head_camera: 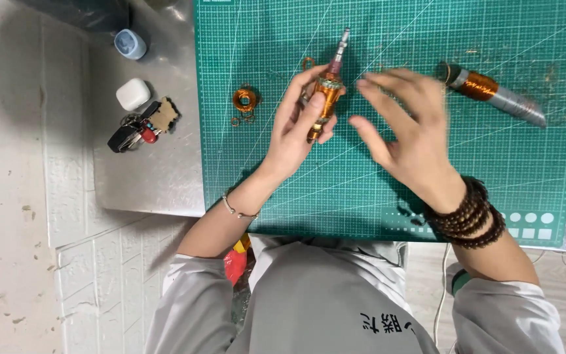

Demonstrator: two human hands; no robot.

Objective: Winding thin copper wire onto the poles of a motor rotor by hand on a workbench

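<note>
My left hand [296, 128] grips a small motor rotor [328, 92] wound with copper wire, its steel shaft pointing away from me over the green cutting mat [388, 190]. My right hand [409, 128] hovers just right of the rotor with fingers spread and slightly blurred, holding nothing. A dark bead bracelet wraps the right wrist, a thin bangle the left.
A copper wire coil [245, 100] with loose rings lies on the mat left of my hands. A second copper-wound rotor with a grey sleeve [492, 93] rests at the upper right. On the steel table [158, 177] sit a white earbud case [132, 94], keys [140, 126] and a small blue-grey cap [130, 44].
</note>
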